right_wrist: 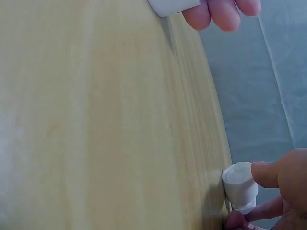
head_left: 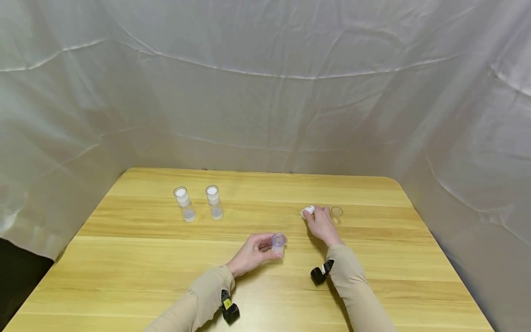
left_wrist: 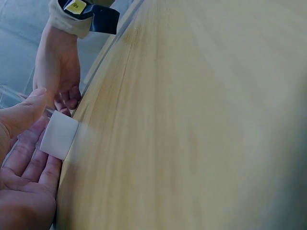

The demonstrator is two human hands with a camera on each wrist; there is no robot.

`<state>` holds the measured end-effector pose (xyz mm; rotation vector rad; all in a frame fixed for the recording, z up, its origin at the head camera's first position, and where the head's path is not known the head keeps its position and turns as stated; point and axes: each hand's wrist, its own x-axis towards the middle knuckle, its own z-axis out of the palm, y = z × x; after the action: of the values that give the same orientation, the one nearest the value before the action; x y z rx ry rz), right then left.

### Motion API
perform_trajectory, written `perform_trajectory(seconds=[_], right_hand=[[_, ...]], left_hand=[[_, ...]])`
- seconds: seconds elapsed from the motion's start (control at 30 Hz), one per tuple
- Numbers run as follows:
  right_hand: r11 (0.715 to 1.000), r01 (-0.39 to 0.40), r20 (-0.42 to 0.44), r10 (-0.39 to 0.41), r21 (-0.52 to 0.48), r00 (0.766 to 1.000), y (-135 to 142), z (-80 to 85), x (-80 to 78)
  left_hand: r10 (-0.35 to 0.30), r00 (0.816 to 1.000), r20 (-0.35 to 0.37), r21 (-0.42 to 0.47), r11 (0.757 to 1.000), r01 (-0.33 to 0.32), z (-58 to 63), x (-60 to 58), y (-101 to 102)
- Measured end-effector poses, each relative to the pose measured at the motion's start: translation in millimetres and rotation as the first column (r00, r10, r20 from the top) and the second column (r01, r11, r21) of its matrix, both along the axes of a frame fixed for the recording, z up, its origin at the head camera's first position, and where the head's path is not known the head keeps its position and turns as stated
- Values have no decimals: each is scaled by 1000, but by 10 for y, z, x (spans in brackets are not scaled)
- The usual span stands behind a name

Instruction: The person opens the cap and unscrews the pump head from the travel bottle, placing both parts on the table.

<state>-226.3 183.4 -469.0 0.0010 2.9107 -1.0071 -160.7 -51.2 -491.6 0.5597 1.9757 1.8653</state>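
My left hand [head_left: 251,254] grips a small clear bottle [head_left: 278,240] between thumb and fingers, and its open mouth faces up. In the left wrist view the bottle's white base [left_wrist: 60,135] shows just above the table. Further right, my right hand [head_left: 322,225] pinches a white pump top [head_left: 308,211] low over the table. The right wrist view shows this pump top [right_wrist: 240,186] between thumb and fingers, close to the surface. Beside the right hand's fingers stands a clear cap [head_left: 337,212].
Two clear bottles with white tops, a left one [head_left: 185,204] and a right one [head_left: 214,203], stand upright at the back left of the wooden table [head_left: 124,272]. Grey cloth [head_left: 265,106] hangs behind the table and along its sides.
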Motion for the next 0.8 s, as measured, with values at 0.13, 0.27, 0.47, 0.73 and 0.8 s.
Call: perform_trajectory(seconds=[0.13,0.27,0.47,0.73,0.8], right_hand=[[1000,-3,1,3,-5,1000,-3,2,11],[1000,5,6,-5,-8,1000,-24,10,68],[1000,-12,-7,12,-5,1000,-98,-1,221],[995,-74,35,76,-73,996,-102,-15,425],[992,-98,38,101,-81,994,-95,-14,470]], left_hand=[[0,1000,2,0,1000,0,7,0,0],[-3,1000,0,0,1000,3,7,-2,-2],[-11,1000,-15,2,1000,11,7,-4,-6],[-17,1000,-9,3,1000,17,6,-2,-1],[-13,1000,-6,4,1000,13,5,1,1]])
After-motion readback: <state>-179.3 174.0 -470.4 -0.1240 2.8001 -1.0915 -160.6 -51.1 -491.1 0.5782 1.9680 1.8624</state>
